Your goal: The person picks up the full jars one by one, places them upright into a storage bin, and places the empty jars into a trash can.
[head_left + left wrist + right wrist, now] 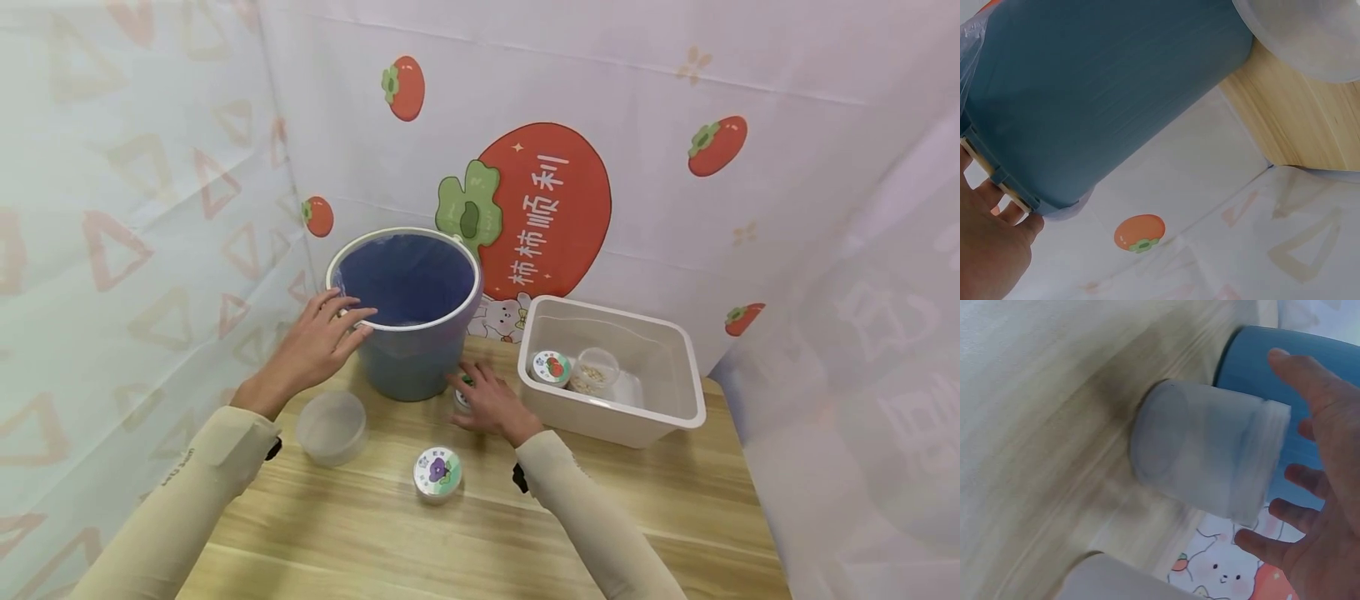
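My left hand (311, 346) lies at the near left rim of a blue bucket (412, 362), its fingers stretched out over the rim. In the left wrist view those fingertips meet the bucket's rim by a pale strip. To the bucket's right, my right hand (495, 404) hovers around the top of a translucent jar (1204, 447), largely covering its green-and-white lid in the head view. The right wrist view has the fingers spread, with gaps between most of them and the jar. Nearer me stands a second jar (437, 473) with a purple flower on its lid.
A frosted round container (332, 429) stands before the bucket at left. On the right, a white bin (600, 404) holds a red-fruit-labelled jar (551, 368) and a clear cup (597, 367) near pale bits. Printed cloth walls surround the wooden table (360, 542).
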{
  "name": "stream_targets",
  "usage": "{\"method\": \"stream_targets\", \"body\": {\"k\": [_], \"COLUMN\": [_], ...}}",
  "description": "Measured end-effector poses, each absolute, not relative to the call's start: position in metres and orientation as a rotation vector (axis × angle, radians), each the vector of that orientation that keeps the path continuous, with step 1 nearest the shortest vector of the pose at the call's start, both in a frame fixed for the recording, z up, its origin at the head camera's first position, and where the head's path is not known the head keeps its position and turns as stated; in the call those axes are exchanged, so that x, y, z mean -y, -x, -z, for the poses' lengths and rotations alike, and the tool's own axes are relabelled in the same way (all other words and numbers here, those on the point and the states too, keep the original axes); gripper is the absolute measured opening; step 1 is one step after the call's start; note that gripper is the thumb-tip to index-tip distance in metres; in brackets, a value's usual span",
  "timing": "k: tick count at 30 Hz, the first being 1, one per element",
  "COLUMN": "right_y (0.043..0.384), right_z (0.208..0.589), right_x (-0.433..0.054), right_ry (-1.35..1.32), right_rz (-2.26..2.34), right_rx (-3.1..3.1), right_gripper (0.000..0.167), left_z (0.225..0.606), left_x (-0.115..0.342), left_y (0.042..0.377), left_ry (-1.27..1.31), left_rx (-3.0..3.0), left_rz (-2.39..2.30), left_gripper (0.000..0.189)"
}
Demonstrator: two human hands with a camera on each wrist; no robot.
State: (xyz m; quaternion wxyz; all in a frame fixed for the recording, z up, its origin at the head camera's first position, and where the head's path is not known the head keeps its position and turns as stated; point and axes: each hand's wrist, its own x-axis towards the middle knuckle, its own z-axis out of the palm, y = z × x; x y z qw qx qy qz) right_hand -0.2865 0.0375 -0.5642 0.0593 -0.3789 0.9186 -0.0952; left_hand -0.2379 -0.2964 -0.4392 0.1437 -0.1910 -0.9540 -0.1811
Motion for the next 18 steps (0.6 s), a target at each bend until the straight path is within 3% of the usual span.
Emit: {"method": "stream_targets", "body": {"k": [9,18], "right_y": [0.2864,0.2851], "right_z": [0.5698,0.5664], "right_x": [-0.0385,-0.0403], "right_ry": [1.157,1.181], "right_rz": [0.285,0.296], "right_rx": [-2.77,-2.759], "right_gripper": [0.065,0.064], "left_z": [0.4385,0.4413], "left_x": [0.2942,0.2942], "left_y": [0.236,0.2374], "left_ry": [0.528,0.531], "left_rx": [2.76,2.738], "left_rz": [0.548,0.543], "left_gripper": [0.04,0.039]}}
